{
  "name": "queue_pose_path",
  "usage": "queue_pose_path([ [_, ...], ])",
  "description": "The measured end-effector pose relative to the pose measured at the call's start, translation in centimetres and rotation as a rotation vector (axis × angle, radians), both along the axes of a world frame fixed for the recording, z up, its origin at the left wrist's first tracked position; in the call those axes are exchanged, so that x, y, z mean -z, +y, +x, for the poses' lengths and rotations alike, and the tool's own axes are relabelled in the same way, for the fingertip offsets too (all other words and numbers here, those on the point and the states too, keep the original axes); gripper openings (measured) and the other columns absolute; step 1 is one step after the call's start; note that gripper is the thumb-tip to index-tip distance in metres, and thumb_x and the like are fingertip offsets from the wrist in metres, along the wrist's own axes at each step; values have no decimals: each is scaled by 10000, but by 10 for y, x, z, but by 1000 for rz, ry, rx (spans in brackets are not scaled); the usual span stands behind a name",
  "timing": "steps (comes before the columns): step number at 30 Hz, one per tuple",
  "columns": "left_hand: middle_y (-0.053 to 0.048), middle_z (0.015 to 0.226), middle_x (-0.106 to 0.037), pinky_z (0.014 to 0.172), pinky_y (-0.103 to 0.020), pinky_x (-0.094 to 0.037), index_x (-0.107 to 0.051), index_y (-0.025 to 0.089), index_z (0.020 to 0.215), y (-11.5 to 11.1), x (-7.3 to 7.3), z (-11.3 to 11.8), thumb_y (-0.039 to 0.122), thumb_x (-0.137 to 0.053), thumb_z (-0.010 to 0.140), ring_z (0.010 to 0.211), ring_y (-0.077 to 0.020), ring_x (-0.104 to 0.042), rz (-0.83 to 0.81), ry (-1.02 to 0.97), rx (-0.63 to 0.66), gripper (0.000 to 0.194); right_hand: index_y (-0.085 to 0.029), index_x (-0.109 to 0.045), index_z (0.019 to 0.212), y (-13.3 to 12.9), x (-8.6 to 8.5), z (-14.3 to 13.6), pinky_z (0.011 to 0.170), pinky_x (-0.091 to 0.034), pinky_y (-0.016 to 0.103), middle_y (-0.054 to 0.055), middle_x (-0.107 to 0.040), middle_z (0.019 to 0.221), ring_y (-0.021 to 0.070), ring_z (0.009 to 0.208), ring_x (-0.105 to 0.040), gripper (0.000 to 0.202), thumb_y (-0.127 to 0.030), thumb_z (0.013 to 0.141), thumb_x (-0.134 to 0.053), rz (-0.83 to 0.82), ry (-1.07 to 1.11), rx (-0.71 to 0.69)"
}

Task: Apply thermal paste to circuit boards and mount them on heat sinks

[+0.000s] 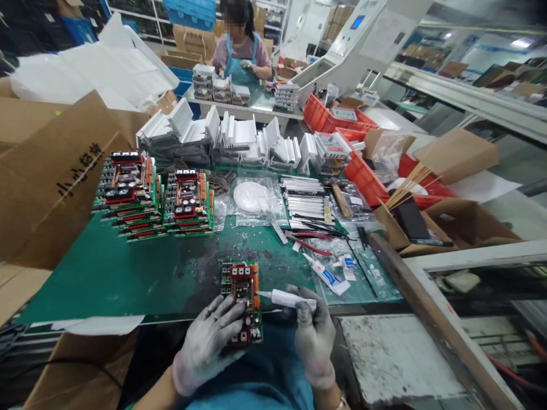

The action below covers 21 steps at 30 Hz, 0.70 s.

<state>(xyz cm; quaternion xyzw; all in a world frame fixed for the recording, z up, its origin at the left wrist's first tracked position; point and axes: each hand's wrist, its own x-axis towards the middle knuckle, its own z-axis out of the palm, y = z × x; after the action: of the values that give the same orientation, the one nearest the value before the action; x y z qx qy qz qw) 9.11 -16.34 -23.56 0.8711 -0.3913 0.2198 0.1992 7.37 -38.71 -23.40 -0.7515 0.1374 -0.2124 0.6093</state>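
Note:
A green circuit board [253, 304] with red and orange parts lies at the table's front edge, in front of my body. My left hand [211, 336], in a whitish glove with grey-stained fingers, holds the board from its left side, the fingers reaching over its face. My right hand [314, 327], gloved too, is closed around a white glue tube [290, 299]. The tube's narrow nozzle points left, at the right edge of the board. Whether the tip touches the board I cannot tell.
Stacked circuit boards [188, 202] stand at the left, below a row of silver heat sinks [239, 136]. To the right lie red-handled pliers [314, 242], another glue tube [329, 277] and metal strips [301, 196]. A wooden bar [410, 285] edges the right side. A person [241, 54] sits opposite.

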Motion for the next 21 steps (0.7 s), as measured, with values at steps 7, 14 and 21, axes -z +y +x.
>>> queue_pose_path([
  [7,-32,1171,-720,1013,-366,-455,-637,246,1009,3,6,-1,426,-552,937,1166,-220,-623,2,2,3,212,-153,-664,1019,4,2,-3,572,-593,270,139,-769,971,211,710,-737,402,-533,925,-568,23,3,72],
  [14,-42,1202,-708,1013,-389,-472,-642,240,1028,5,15,-3,433,-550,935,1194,-237,-612,48,5,14,233,-150,-654,1000,1,-1,-6,493,-558,252,126,-775,894,167,521,-677,379,-513,930,-568,-19,-4,40],
  [21,-58,1208,-704,1048,-394,-464,-632,241,1063,7,18,-3,424,-578,920,1230,-235,-590,33,-4,21,238,-170,-644,1024,-2,-1,-11,483,-557,212,93,-780,874,137,489,-670,271,-416,974,-542,-111,-91,-12],
])
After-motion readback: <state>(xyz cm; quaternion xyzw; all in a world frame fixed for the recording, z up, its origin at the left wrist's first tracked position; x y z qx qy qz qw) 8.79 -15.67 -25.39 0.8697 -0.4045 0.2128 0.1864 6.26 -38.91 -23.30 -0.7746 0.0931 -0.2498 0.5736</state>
